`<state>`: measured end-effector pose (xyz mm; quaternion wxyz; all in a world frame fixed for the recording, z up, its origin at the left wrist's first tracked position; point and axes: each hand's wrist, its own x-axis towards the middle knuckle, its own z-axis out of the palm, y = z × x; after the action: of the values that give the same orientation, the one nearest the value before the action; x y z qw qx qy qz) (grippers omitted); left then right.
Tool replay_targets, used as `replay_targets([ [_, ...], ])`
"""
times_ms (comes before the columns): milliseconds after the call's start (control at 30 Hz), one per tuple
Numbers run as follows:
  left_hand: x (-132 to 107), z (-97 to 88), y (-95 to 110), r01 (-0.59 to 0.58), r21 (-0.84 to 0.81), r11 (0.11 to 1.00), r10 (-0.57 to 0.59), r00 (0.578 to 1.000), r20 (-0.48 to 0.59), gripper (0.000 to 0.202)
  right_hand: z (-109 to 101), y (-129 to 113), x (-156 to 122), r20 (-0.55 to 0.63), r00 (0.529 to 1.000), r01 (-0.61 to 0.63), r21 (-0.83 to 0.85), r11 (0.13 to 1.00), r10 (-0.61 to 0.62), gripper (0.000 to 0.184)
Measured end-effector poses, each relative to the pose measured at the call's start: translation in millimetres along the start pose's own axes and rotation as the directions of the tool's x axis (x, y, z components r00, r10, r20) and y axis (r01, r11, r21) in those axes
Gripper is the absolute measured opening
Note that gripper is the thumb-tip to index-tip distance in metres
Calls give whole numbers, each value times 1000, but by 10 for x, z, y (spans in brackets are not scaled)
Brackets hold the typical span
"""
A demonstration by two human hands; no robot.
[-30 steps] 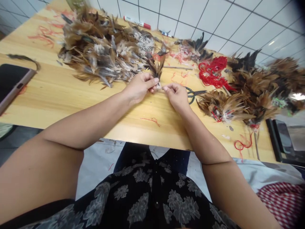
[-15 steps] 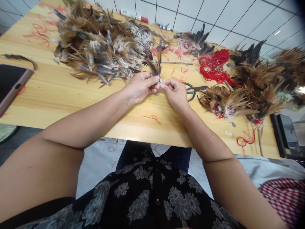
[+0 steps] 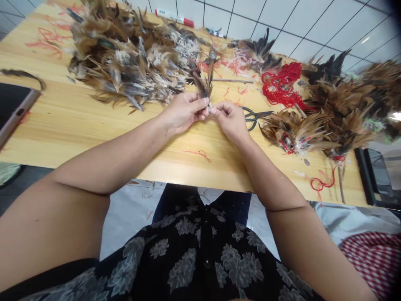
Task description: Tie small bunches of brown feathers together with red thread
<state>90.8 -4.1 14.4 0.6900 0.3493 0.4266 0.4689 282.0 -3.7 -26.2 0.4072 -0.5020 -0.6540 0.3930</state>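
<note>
My left hand (image 3: 183, 113) pinches the base of a small bunch of brown and black feathers (image 3: 204, 83) above the table's middle. My right hand (image 3: 230, 121) meets it from the other side, its fingertips on the bunch's pale quill ends. Any thread there is too small to see. Just right of that hand lie black-handled scissors (image 3: 254, 118). A large heap of loose brown, grey and white feathers (image 3: 125, 62) lies beyond my left hand, not touching it.
The wooden table (image 3: 94, 129) holds a tangle of red thread (image 3: 280, 85), bound feather clusters (image 3: 294, 133), a red-capped marker (image 3: 173, 17) and a phone (image 3: 12, 108). White tiles (image 3: 297, 21) stand behind it. A dark screen (image 3: 376, 171) sits beyond the right edge.
Both hands still pinch the feather bunch. The whole scene has shifted slightly up in view with my head's movement.
</note>
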Motion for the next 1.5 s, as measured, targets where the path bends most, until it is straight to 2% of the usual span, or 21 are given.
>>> replay_targets([
  [133, 101, -104, -72, -91, 62, 994, 89, 995, 39, 41, -22, -72, -10, 78, 997, 6, 201, 980, -22, 77],
  [233, 146, -152, -134, -153, 108, 982, 147, 988, 55, 43, -42, -139, -23, 158, 987, -60, 301, 952, 12, 83],
  [333, 115, -140, -149, -175, 151, 973, 168, 984, 57, 44, -54, -222, -50, 197, 978, -131, 331, 935, 67, 81],
  [467, 21, -84, -91, -134, 116, 984, 132, 991, 26, 47, -42, -313, -75, 208, 967, -208, 314, 926, 146, 75],
  [600, -19, -56, -54, -97, 92, 991, 94, 995, 39, 46, -33, -272, -55, 172, 959, -271, 326, 906, 225, 74],
  [833, -12, -54, -90, -141, 68, 988, 140, 990, 16, 36, -98, -208, -5, 153, 942, -335, 444, 831, 298, 48],
  [967, -6, -63, -87, -140, 106, 984, 133, 988, 71, 32, -75, -222, -13, 199, 927, -373, 432, 821, 317, 55],
  [1200, -15, -53, -46, -83, 96, 992, 68, 987, 144, 48, -6, -267, -65, 243, 926, -367, 410, 835, 288, 59],
  [1300, -14, -41, -37, -48, 69, 996, 39, 992, 120, 50, -4, -277, -71, 245, 931, -357, 448, 819, 272, 59],
  [1500, 1, -26, 25, -15, -89, 996, 18, 999, 31, 50, -7, -258, -59, 210, 940, -337, 428, 838, 270, 60],
])
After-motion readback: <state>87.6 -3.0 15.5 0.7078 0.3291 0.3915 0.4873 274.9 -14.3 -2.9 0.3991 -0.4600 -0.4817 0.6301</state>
